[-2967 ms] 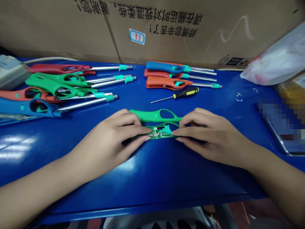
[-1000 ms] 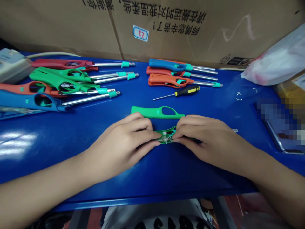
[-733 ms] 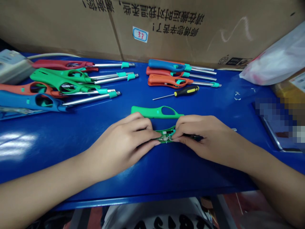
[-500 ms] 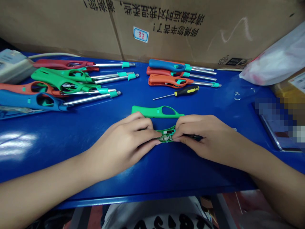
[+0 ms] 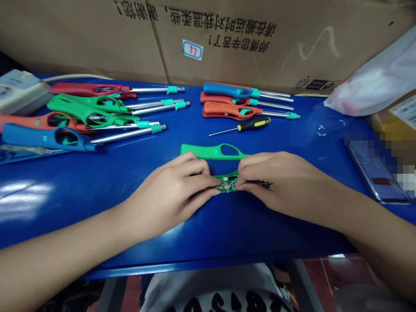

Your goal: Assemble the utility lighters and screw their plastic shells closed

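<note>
An opened green lighter half (image 5: 228, 182) with its inner parts showing lies on the blue table (image 5: 208, 225), mostly covered by my fingers. My left hand (image 5: 169, 195) pinches its left end and my right hand (image 5: 279, 182) pinches its right end, fingertips almost meeting. Just behind them lies the matching green lighter cover (image 5: 212, 151), untouched. A black-and-yellow screwdriver (image 5: 247, 126) rests farther back.
Several long-nozzle lighters in red, green, orange and blue lie at the left (image 5: 81, 117); three more sit at the back centre (image 5: 240, 104). Cardboard boxes (image 5: 227, 39) wall the rear. A plastic bag (image 5: 373, 82) and a phone (image 5: 373, 169) are at the right.
My hands have drawn closer together over the green lighter half since three seconds ago, covering more of it. Over the last second they barely move.
</note>
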Action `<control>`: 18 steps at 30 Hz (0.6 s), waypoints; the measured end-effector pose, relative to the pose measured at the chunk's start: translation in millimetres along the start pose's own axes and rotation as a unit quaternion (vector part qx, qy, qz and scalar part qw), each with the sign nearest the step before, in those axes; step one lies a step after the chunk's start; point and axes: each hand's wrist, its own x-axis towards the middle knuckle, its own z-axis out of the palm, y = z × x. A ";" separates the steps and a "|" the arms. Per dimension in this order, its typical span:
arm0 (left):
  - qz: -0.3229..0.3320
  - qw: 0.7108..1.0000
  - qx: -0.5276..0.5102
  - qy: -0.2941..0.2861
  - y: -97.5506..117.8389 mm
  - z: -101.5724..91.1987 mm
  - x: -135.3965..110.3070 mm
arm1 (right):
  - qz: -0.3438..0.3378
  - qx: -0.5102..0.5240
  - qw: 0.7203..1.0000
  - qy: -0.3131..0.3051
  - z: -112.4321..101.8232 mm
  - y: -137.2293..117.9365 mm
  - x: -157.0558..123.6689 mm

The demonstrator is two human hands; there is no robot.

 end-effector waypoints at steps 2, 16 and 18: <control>-0.002 1.000 0.005 0.002 0.5 0.1 0.3 | 0.003 -0.019 1.000 -0.013 -4.0 -1.7 2.9; -0.003 1.000 0.006 0.004 0.1 0.0 -0.1 | -0.014 -0.070 0.997 -0.040 -18.0 -6.4 21.1; -0.004 1.000 0.008 0.004 0.5 0.0 -0.4 | -0.015 -0.071 0.997 -0.036 -17.6 -6.3 20.9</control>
